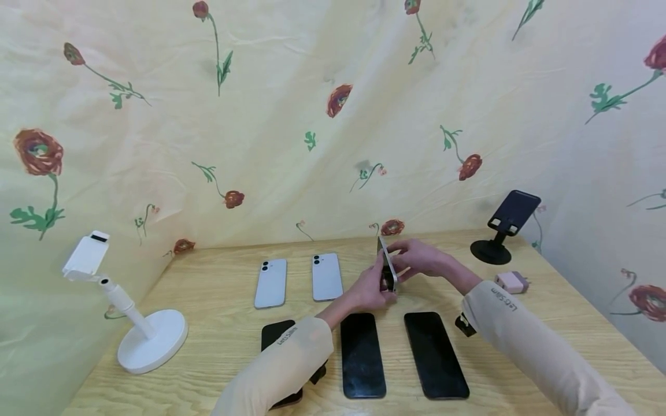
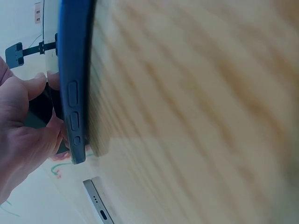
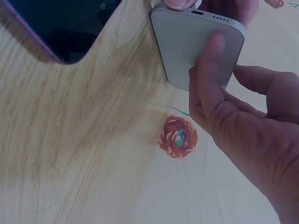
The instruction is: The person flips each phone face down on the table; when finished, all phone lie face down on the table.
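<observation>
A smartphone with a pale silver back (image 1: 387, 263) stands on its long edge between both hands near the back of the table. My left hand (image 1: 370, 287) grips its near end, where the charging port (image 3: 197, 12) shows. The fingers of my right hand (image 1: 420, 258) lie against the pale back, with the thumb at the phone's edge (image 3: 236, 70). In the left wrist view, the left hand (image 2: 23, 116) is partly behind a blue-edged phone (image 2: 74, 84) that fills the foreground.
Two pale phones (image 1: 270, 283) (image 1: 326, 277) lie face down at left. Nearer are black-screened phones (image 1: 363, 355) (image 1: 437, 355), another (image 1: 276, 334) partly under the left sleeve. A white phone stand (image 1: 151, 341), a black stand (image 1: 493, 251) and a pink-white charger (image 1: 511, 282) flank them. Flowered cloth (image 1: 291, 144) hangs behind.
</observation>
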`<action>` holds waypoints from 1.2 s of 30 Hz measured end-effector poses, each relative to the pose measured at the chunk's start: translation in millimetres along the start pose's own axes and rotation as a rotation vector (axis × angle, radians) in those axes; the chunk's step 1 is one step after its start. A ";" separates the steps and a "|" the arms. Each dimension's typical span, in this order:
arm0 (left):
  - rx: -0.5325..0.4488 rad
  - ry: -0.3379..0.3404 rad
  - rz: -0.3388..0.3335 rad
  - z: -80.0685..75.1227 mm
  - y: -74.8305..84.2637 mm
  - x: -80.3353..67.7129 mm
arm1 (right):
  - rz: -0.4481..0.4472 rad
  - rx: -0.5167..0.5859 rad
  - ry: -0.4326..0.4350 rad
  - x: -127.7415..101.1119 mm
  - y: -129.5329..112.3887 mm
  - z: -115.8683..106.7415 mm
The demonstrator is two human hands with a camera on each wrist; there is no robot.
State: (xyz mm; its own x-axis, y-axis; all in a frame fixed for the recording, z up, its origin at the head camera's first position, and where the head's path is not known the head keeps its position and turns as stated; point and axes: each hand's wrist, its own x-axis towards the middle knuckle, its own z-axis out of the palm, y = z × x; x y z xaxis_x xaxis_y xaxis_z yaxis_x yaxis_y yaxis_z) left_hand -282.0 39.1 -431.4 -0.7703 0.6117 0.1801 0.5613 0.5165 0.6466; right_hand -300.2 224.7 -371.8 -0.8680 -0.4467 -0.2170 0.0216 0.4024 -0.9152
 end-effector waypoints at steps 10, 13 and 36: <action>-0.038 0.027 -0.040 -1.3 -0.4 -3.2 | 0.017 0.056 -0.045 4.3 7.7 3.6; -0.042 0.024 -0.052 -1.2 -3.3 -2.4 | 0.031 0.043 -0.046 4.4 12.4 4.7; -0.061 0.081 -0.080 3.4 -3.9 -2.1 | 0.006 -0.001 -0.046 3.4 24.3 6.8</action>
State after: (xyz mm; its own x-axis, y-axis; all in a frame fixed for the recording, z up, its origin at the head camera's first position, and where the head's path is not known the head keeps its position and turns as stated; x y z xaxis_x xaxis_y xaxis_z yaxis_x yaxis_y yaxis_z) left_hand -281.6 37.7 -436.8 -0.8351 0.5183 0.1843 0.4800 0.5228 0.7045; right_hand -299.3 227.5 -397.1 -0.8441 -0.4807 -0.2377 0.0262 0.4058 -0.9136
